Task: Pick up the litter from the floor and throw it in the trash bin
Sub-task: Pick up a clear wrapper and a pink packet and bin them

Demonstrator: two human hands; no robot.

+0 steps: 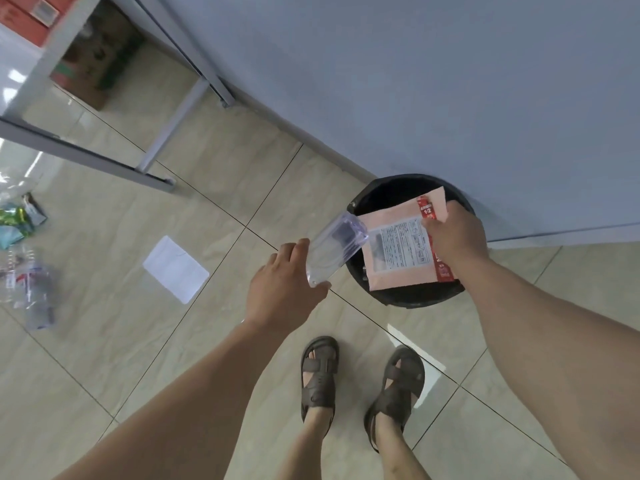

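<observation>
A round black trash bin (377, 192) stands on the tiled floor against the pale wall. My right hand (453, 233) holds a pink and red flat packet (398, 258) over the bin's opening, gripping its right edge. My left hand (284, 289) grips a clear plastic bottle (332, 251), tilted with its far end over the bin's left rim. More litter lies on the floor to the left: a white paper sheet (176, 268), crushed clear bottles (29, 289) and green and blue wrappers (17, 220).
A grey metal table frame (166, 133) stands at the upper left with a cardboard box (93, 64) beneath it. My two feet in brown sandals (360, 379) stand just in front of the bin.
</observation>
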